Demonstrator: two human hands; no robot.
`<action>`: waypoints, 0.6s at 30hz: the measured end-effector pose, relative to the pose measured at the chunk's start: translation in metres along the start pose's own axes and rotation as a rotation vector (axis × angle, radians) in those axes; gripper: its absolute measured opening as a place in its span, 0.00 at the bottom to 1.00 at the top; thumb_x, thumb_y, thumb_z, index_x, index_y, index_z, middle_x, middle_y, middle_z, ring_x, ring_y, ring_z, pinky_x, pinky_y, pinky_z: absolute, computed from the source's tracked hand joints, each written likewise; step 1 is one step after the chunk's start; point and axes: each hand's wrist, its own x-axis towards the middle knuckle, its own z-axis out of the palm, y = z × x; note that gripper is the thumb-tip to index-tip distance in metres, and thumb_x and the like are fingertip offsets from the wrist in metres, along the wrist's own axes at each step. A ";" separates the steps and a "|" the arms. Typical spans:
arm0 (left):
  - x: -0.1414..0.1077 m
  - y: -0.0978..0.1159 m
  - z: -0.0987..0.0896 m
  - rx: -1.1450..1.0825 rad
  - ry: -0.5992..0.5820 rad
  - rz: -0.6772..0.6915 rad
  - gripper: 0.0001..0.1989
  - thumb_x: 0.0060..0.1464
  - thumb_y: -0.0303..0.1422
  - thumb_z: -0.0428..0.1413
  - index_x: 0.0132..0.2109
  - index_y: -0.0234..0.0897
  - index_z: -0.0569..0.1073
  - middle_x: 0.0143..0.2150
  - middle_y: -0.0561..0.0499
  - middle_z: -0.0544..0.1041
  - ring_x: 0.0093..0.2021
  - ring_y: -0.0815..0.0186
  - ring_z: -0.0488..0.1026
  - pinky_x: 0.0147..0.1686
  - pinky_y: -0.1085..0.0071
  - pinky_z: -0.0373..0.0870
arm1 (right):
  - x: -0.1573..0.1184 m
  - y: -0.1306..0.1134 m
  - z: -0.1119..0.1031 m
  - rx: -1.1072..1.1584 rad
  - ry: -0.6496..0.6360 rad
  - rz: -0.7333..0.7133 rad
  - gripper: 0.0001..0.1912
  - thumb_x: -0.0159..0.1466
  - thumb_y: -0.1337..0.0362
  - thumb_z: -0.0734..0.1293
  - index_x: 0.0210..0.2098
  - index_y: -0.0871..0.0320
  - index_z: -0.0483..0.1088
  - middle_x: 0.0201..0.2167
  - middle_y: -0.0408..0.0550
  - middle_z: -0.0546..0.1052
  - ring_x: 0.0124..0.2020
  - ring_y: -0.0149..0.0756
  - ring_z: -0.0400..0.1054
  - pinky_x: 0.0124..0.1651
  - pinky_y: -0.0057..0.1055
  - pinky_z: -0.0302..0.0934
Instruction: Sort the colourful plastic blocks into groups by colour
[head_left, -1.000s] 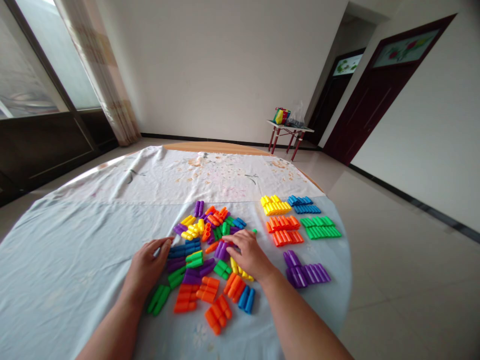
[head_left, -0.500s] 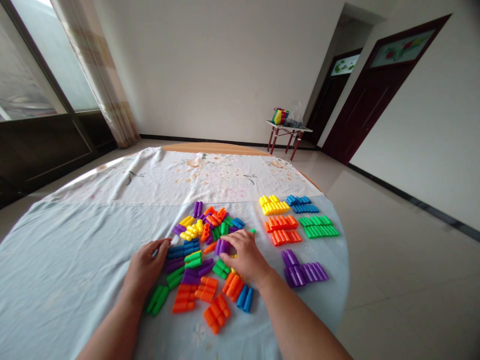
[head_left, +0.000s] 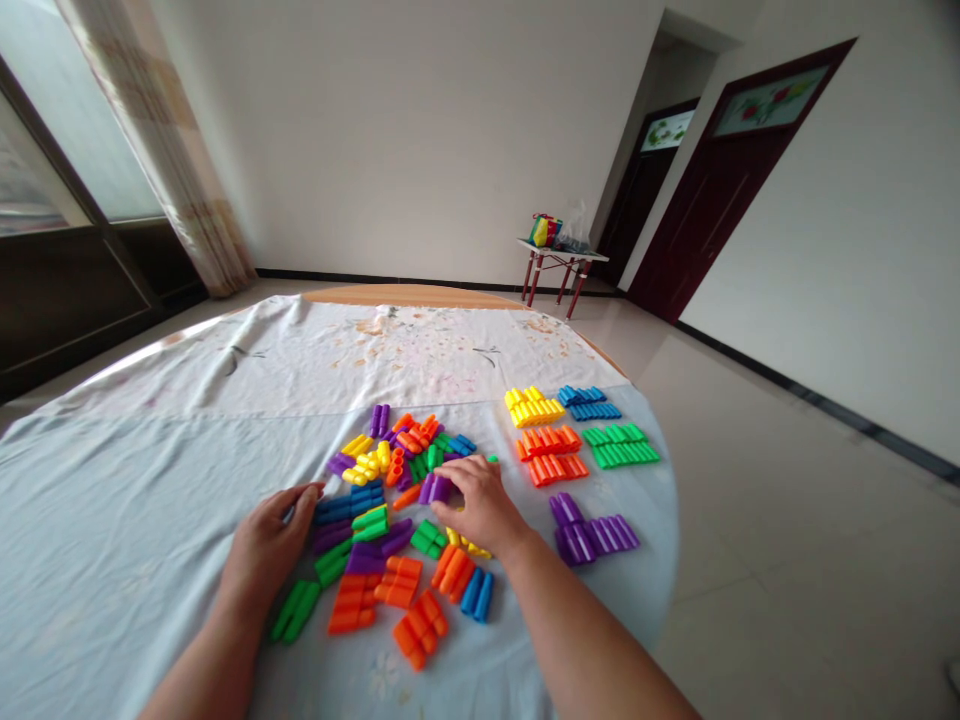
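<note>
At the right side of a loose pile of coloured plastic tube pieces, my right hand (head_left: 480, 505) has thumb and fingers closed around a purple tube piece (head_left: 435, 489). A bit of green shows just beyond its knuckles. My left hand (head_left: 271, 545) rests at the pile's left edge, its thumb and forefinger pressed together beside the blue tube pieces (head_left: 351, 503). Whatever those fingertips may hold is too small to make out. Nearer to me lie green tube pieces (head_left: 295, 611), orange ones (head_left: 421, 630) and blue ones (head_left: 477, 595).
Sorted groups stand on the table's right: yellow (head_left: 534, 407), blue (head_left: 589, 402), orange (head_left: 552, 455), green (head_left: 621, 446) and purple (head_left: 592, 533). A pale cloth (head_left: 150, 520) covers the round table. Behind it is a small side table (head_left: 566, 250) with bags.
The whole view has shifted, so the table and pieces appear farther left. Both hands keep nearly the same places at the pile, the right one still on the purple piece.
</note>
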 end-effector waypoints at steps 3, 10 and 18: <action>0.000 0.004 -0.002 0.006 -0.004 -0.009 0.22 0.48 0.48 0.49 0.41 0.37 0.77 0.38 0.48 0.80 0.39 0.59 0.75 0.40 0.71 0.69 | 0.001 0.000 -0.001 -0.004 -0.028 0.004 0.20 0.54 0.63 0.71 0.46 0.55 0.71 0.43 0.47 0.75 0.48 0.41 0.62 0.54 0.40 0.54; 0.000 0.009 -0.006 0.034 -0.031 -0.092 0.22 0.47 0.47 0.50 0.41 0.38 0.77 0.38 0.50 0.80 0.40 0.58 0.75 0.39 0.70 0.70 | 0.007 -0.007 -0.012 -0.001 0.016 -0.012 0.25 0.55 0.63 0.69 0.52 0.58 0.66 0.44 0.51 0.73 0.48 0.41 0.63 0.55 0.40 0.56; 0.004 0.003 -0.004 0.053 -0.037 -0.111 0.23 0.45 0.49 0.49 0.41 0.41 0.77 0.38 0.51 0.80 0.41 0.57 0.75 0.40 0.68 0.70 | 0.002 0.001 -0.067 0.093 -0.094 -0.025 0.24 0.55 0.68 0.67 0.52 0.58 0.67 0.47 0.50 0.70 0.50 0.36 0.64 0.55 0.33 0.59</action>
